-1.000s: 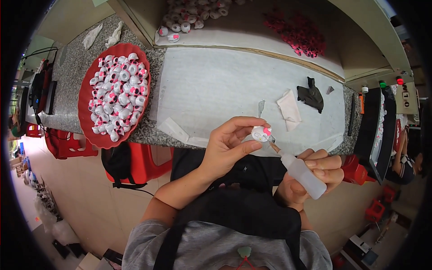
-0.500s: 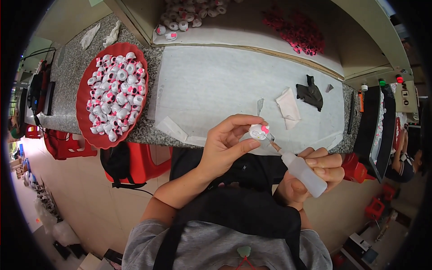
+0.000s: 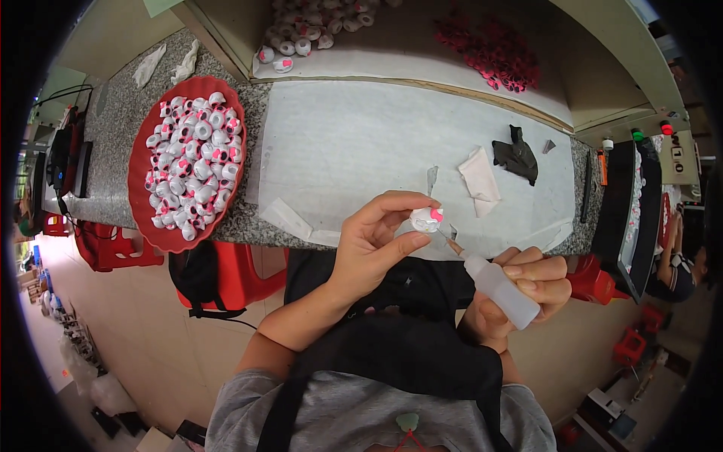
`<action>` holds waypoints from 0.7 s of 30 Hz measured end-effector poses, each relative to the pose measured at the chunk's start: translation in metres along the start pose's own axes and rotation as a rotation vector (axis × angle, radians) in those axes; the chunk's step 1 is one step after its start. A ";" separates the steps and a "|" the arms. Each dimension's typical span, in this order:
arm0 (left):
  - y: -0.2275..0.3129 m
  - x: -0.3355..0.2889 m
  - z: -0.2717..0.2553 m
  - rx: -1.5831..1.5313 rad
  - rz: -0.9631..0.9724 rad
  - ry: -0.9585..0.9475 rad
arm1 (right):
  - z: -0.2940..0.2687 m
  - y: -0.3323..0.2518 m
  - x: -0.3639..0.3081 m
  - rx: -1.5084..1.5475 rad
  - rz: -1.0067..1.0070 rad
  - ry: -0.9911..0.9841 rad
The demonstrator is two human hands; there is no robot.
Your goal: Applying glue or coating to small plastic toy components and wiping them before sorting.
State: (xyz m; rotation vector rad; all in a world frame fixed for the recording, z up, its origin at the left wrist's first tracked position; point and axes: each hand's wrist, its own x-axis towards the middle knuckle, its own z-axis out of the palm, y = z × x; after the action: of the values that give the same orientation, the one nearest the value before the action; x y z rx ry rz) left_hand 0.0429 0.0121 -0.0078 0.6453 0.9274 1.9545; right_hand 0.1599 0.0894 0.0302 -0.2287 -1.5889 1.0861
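Note:
Between the thumb and fingers of my left hand (image 3: 376, 233) is a small round white piece with a pink patch (image 3: 426, 219), held above the near edge of the worktop. My right hand (image 3: 527, 290) is wrapped round a translucent white squeeze bottle (image 3: 501, 292), tilted so that its thin tip points up and left at the piece. The tip ends right beside the piece; whether it touches cannot be made out. To the left, a red scalloped tray (image 3: 139, 196) is heaped with similar white and pink pieces (image 3: 197, 162).
White paper (image 3: 339, 143) covers the granite worktop. On it lie a pale folded cloth (image 3: 480, 181), a crumpled black scrap (image 3: 517, 157) and a clear strip (image 3: 431, 179). The shelf behind holds more white pieces (image 3: 301, 34) and a pink pile (image 3: 497, 56). Red stools (image 3: 245, 271) stand below.
Both hands have shifted slightly left with the piece and the bottle. The piece is turned a little, and its pink patch now faces up and right.

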 end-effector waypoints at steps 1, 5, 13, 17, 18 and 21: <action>0.000 0.000 0.000 0.000 -0.001 -0.002 | 0.000 0.000 0.000 -0.001 -0.001 0.002; -0.001 -0.001 0.001 -0.017 -0.023 -0.004 | 0.000 0.001 0.001 0.013 -0.011 -0.027; -0.001 -0.001 0.002 -0.029 -0.016 -0.033 | 0.005 -0.002 0.003 0.014 -0.003 0.103; -0.002 -0.001 0.001 0.032 0.018 -0.043 | 0.001 0.002 -0.001 0.026 0.002 0.045; -0.002 -0.001 0.001 0.054 0.029 -0.055 | 0.001 0.003 -0.001 0.022 0.004 0.028; 0.000 0.000 0.002 0.088 0.031 -0.049 | 0.003 0.002 0.000 0.012 -0.004 0.036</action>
State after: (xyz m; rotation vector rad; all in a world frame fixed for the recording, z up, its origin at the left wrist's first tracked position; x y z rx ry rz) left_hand 0.0445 0.0124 -0.0070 0.7592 0.9826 1.9245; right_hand 0.1568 0.0890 0.0290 -0.2354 -1.5500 1.0829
